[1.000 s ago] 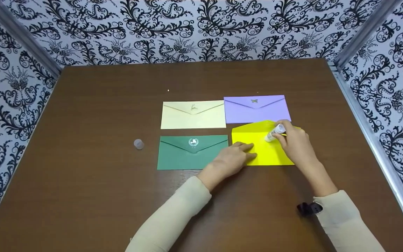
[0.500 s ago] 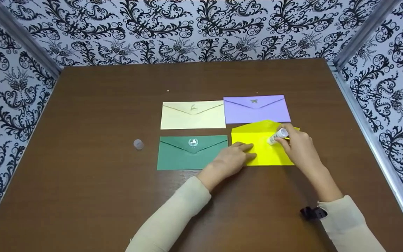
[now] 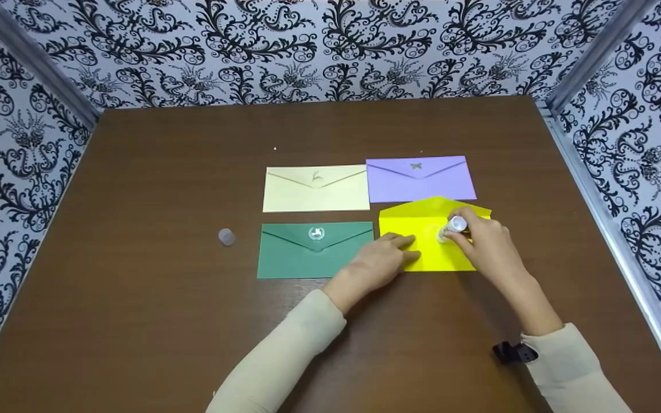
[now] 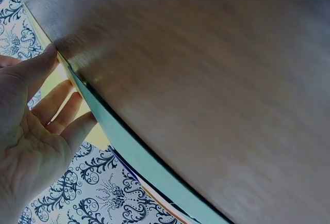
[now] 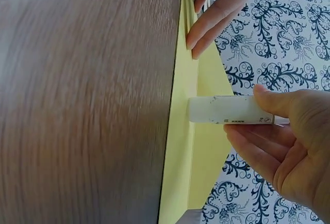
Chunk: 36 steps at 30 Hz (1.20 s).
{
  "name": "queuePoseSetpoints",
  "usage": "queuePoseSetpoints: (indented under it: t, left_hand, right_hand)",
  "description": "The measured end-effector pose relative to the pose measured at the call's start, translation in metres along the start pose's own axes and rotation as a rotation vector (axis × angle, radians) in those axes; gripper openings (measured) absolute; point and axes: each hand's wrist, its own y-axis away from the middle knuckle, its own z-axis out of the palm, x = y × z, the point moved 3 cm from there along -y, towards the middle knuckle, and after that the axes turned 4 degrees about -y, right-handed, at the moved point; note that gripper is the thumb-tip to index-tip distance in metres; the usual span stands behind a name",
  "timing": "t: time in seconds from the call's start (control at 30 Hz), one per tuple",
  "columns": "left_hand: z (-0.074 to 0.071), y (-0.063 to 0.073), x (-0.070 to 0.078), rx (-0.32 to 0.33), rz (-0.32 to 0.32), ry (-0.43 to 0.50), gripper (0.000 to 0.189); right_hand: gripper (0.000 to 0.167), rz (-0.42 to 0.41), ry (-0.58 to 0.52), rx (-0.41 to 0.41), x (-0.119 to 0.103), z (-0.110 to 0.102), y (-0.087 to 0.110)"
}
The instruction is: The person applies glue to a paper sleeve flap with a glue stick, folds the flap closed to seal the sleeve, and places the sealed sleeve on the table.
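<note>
A yellow envelope (image 3: 445, 255) lies on the brown table with its pointed flap (image 3: 435, 205) folded open toward the back. My right hand (image 3: 494, 246) pinches a white glue stick (image 5: 232, 109) between thumb and fingers. The glue stick's lower end meets the envelope's face, as the right wrist view shows side-on. My left hand (image 3: 377, 261) rests with extended fingers on the envelope's left part, its wrist passing over the corner of a green envelope (image 3: 290, 258). In the left wrist view the fingers (image 4: 64, 113) lie along the paper.
Behind are a cream envelope (image 3: 316, 198) and a purple envelope (image 3: 422, 186), both with flaps down. A small whitish cap (image 3: 226, 237) stands to the left on the table (image 3: 135, 315). Patterned walls (image 3: 307, 51) border the back and sides.
The glue stick and my right hand have shifted slightly toward the front of the yellow envelope, and the stick is tilted less. My left hand has stayed in place.
</note>
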Motion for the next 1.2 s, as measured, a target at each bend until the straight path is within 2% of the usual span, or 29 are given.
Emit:
queuePoseSetpoints:
  t: [0.43, 0.67, 0.9, 1.03, 1.2]
  left_hand:
    - [0.001, 0.000, 0.000, -0.002, 0.006, -0.005, 0.042]
    - [0.000, 0.000, 0.001, 0.022, 0.027, -0.033, 0.041]
    - [-0.001, 0.001, 0.002, 0.028, 0.027, -0.032, 0.041]
    - [0.000, 0.001, 0.001, 0.022, 0.021, -0.017, 0.041]
    - [-0.001, 0.001, 0.001, 0.019, 0.017, -0.007, 0.041]
  right_hand:
    - [0.033, -0.014, -0.069, -0.014, -0.009, 0.006, -0.005]
    - [0.033, -0.011, -0.115, -0.022, -0.008, 0.010, -0.010]
    - [0.031, -0.027, -0.083, 0.005, -0.007, 0.010, -0.014]
    - [0.031, -0.004, -0.067, 0.009, -0.006, 0.009, -0.016]
    - [0.030, 0.014, -0.050, 0.052, 0.000, 0.005, -0.016]
